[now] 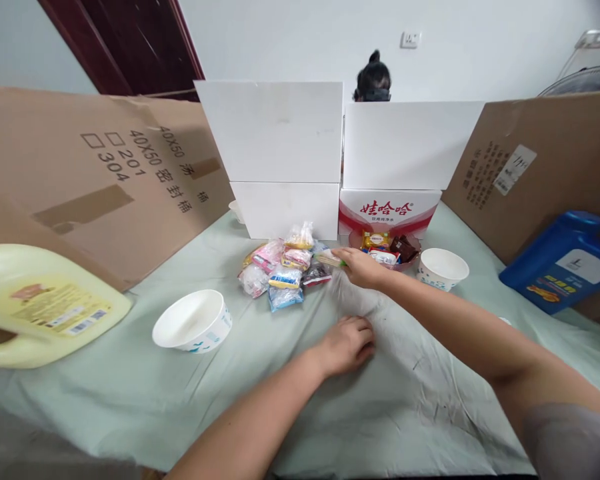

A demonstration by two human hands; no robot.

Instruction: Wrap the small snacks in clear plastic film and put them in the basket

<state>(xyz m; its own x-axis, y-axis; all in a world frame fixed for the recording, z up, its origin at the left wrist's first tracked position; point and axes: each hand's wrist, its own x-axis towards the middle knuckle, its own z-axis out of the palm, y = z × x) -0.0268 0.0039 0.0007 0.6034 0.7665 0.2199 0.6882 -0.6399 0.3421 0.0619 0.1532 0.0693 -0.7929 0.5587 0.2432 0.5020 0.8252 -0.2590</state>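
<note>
My right hand (360,267) reaches forward between a pile of wrapped snack packets (285,277) and a reddish clear bowl (411,265). Its fingers are closed on a small flat packet (329,259) with a pale top and a green end, held at the pile's right edge; what is inside it does not show. Nearer to me, my left hand (347,345) rests on the cloth with its fingers loosely curled, and nothing shows in it. In the bowl are a yellow packet (375,239), a white-and-red packet (383,257) and dark brown packets (403,247).
White paper bowls (219,325) (443,265) stand left and right on the green cloth (180,413). A yellow jug (45,300) and a blue bottle (560,263) flank them. White box panels (285,133) and brown cardboard (95,173) enclose the table; a person's head (373,79) shows behind.
</note>
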